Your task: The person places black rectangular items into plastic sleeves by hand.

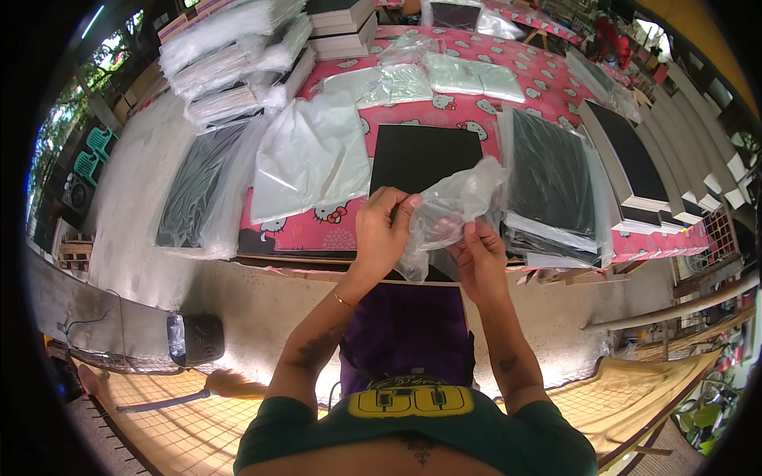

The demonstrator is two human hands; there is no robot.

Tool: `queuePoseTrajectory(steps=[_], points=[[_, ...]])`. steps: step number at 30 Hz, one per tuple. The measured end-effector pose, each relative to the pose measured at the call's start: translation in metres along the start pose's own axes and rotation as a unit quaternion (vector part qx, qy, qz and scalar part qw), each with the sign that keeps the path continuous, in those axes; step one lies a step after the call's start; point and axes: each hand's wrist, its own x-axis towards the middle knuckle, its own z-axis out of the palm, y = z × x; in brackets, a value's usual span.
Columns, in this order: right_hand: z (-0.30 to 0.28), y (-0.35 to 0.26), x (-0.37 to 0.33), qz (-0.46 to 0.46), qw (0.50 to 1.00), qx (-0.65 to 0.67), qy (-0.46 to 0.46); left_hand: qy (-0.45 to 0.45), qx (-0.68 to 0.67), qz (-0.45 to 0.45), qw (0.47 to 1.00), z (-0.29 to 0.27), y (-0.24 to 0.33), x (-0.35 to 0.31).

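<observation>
Between my two hands a crumpled clear plastic bag (456, 202) is held up at the table's near edge. My left hand (386, 226) pinches its left side with thumb and fingers. Its lower right edge is gripped by my right hand (480, 254). Behind the bag a flat black board or book (425, 155) lies on the table, partly covered by it. To the left lies a pile of flat clear plastic bags (313, 159). On the right, black items wrapped in clear plastic (552, 178) are stacked close to my right hand.
A pink patterned cloth (298, 234) covers the table. More wrapped black items (202, 186) lie at the left edge, below tall stacks of plastic-wrapped packs (238, 59). Thick black-covered blocks (627, 155) line the right side. Smaller folded plastic bags (472, 79) lie farther back. A broom (230, 385) rests at lower left.
</observation>
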Motion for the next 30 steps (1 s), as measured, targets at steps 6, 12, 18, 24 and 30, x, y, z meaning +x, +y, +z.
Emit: queuePoseTrajectory(steps=[6,12,18,24,30], points=[[-0.031,0.001,-0.003,-0.058,0.984,0.149,-0.073,0.172,0.136,-0.035,0.975,-0.036,-0.029,0.018],[0.01,0.008,0.001,0.087,0.996,0.01,0.012,0.111,0.217,0.258,0.935,-0.03,-0.006,0.002],[-0.013,0.031,0.01,0.042,0.998,-0.035,0.031,0.093,0.213,0.223,0.947,-0.032,-0.023,-0.004],[-0.009,0.032,-0.002,0.013,0.994,0.109,-0.016,0.119,0.05,-0.056,0.99,-0.032,-0.04,-0.005],[-0.003,0.012,-0.008,0.07,0.996,0.053,0.003,0.089,0.111,0.149,0.979,-0.048,-0.044,-0.009]])
